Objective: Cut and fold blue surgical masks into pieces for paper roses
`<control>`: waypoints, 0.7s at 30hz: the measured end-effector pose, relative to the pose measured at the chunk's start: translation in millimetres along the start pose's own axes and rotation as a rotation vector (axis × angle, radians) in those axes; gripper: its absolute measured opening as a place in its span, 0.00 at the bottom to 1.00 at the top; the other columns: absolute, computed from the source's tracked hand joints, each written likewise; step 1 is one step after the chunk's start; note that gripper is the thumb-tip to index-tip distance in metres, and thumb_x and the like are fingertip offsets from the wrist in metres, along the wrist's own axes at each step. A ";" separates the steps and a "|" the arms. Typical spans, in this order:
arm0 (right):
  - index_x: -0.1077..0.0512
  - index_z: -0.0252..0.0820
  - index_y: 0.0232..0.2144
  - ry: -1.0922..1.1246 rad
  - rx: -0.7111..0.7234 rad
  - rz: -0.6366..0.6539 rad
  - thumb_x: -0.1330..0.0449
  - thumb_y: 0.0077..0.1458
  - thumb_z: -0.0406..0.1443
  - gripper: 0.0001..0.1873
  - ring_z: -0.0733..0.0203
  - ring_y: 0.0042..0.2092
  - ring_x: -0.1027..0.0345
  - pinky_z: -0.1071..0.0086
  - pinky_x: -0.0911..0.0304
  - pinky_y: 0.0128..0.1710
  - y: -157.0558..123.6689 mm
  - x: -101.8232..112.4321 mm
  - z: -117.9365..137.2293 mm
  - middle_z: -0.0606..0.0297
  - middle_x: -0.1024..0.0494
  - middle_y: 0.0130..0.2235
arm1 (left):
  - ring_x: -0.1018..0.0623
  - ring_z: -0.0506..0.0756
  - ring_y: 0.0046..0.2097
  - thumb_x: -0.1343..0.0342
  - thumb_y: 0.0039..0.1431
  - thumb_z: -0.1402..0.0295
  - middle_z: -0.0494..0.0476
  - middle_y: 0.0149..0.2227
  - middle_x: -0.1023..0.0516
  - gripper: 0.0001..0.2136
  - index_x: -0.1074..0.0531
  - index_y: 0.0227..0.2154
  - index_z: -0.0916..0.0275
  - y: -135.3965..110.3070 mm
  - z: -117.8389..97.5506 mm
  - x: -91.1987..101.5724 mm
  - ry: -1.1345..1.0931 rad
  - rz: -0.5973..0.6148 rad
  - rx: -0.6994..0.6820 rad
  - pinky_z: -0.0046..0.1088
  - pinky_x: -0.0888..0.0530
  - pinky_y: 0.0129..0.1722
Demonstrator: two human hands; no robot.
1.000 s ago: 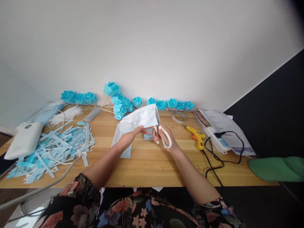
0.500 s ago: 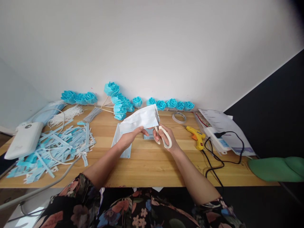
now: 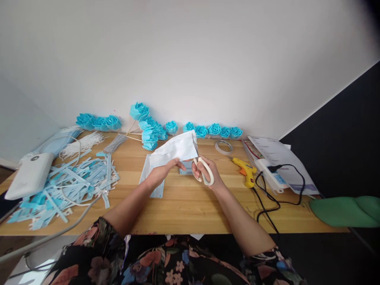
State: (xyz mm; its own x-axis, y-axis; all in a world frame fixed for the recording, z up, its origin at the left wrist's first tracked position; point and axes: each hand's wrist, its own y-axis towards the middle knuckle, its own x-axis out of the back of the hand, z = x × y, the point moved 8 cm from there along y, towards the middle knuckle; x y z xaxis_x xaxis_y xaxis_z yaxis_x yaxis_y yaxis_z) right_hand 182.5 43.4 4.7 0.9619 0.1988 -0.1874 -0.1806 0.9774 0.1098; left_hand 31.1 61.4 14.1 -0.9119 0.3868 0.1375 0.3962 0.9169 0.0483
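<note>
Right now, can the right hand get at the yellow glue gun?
Probably yes: nothing appears to stand between the right hand and the glue gun, though that hand would likely have to free itself from the scissors first.

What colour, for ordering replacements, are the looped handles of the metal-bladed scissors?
Cream-white looped handles, seen in the head view.

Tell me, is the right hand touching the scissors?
Touching: the head view shows the right hand wrapped around the cream-handled scissors, gripping them without a gap.
</note>
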 end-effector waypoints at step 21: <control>0.30 0.40 0.38 -0.044 0.062 0.083 0.40 0.55 0.57 0.26 0.69 0.24 0.39 0.73 0.43 0.20 0.0 -2.0 3.8 0.66 0.31 0.29 | 0.22 0.60 0.47 0.54 0.65 0.56 0.57 0.35 0.17 0.21 0.19 0.29 0.62 3.6 -1.4 -3.4 -0.110 0.032 -0.120 0.37 0.34 0.59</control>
State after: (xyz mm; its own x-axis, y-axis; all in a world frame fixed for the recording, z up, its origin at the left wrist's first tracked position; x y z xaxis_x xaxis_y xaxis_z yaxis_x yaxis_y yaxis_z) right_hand 181.4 42.7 8.8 0.9524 0.2747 -0.1323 -0.2487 0.9510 0.1838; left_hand 35.8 63.2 15.1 -0.9024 0.4297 0.0316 0.4288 0.8883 0.1644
